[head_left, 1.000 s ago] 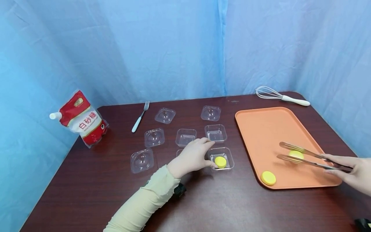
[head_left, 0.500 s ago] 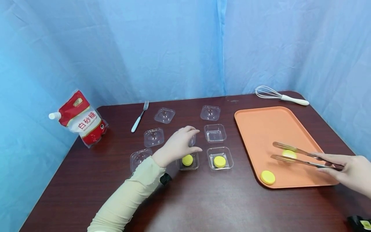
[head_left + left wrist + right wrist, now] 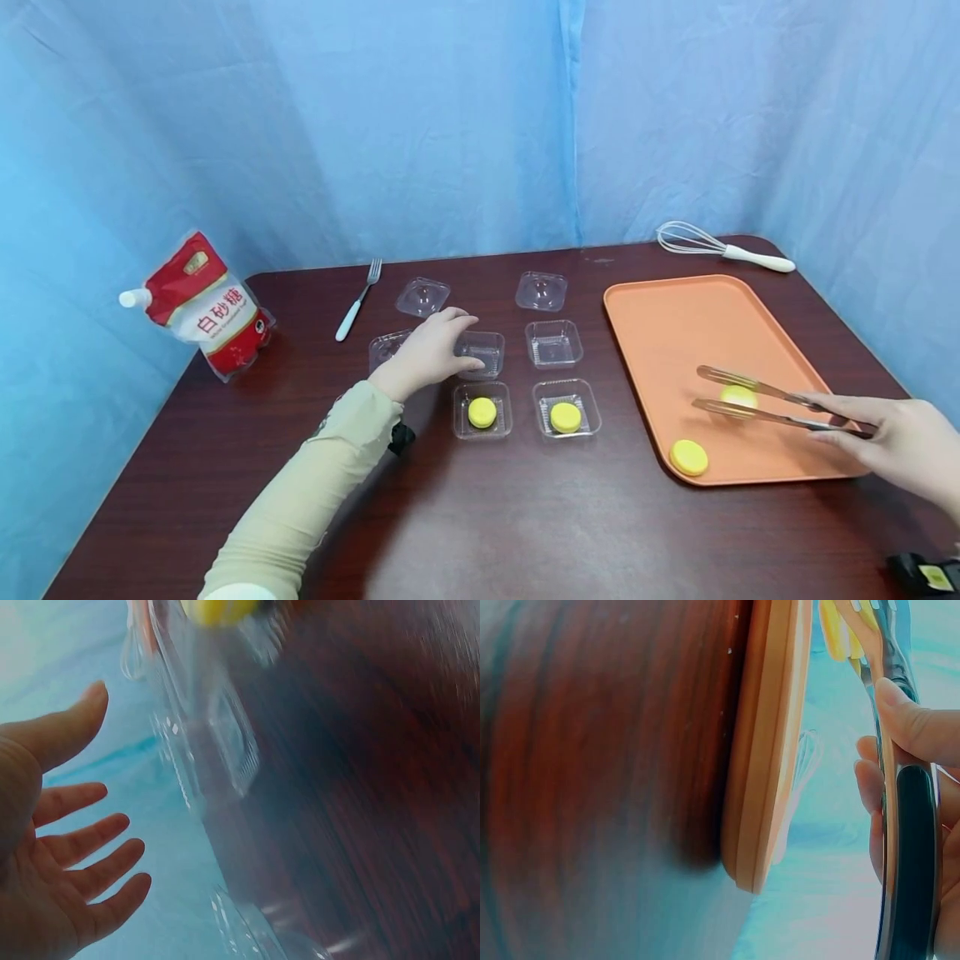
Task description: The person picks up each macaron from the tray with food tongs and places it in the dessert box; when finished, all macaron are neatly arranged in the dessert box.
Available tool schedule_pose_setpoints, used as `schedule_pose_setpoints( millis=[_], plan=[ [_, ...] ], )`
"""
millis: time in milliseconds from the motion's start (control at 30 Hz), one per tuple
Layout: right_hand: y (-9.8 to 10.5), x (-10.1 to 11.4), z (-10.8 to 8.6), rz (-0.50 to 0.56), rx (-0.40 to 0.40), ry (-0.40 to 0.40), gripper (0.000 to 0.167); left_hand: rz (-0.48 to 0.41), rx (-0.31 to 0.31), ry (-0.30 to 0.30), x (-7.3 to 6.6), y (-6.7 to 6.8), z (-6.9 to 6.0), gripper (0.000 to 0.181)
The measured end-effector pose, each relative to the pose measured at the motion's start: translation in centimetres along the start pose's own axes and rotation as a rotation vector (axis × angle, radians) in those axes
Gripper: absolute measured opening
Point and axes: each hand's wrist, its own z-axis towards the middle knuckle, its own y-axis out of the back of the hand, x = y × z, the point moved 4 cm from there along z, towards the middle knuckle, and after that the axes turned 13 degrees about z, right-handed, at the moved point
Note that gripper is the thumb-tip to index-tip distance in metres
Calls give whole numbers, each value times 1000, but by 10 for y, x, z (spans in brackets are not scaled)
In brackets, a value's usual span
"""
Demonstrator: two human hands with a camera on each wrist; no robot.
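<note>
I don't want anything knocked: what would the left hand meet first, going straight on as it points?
Probably the clear container behind the leftmost yellow disc. In the head view the left hand overlaps that container, so depth and contact are unclear.

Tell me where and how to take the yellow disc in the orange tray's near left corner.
Probably best: pinch the yellow disc by its round edge with the tongs, from above and the right. It lies flat, and the rim of the orange tray crowds its left and near sides; its right faces bare tray.
</note>
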Motion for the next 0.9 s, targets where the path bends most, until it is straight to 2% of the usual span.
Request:
schedule_pose_setpoints(
  millis=[67, 367, 700, 900],
  plan=[
    [-1, 1, 2, -4, 3, 8, 37, -9, 14, -13, 5, -2, 2, 69],
    [-3, 7, 9, 59, -19, 91, 29, -51, 137, -69, 22, -10, 5, 73],
    [-8, 14, 14, 52, -10, 88, 32, -16, 206, -115, 25, -17, 6, 70],
    [-9, 15, 14, 50, 6, 75, 32, -30, 235, -113, 24, -20, 7, 69]
  ],
)
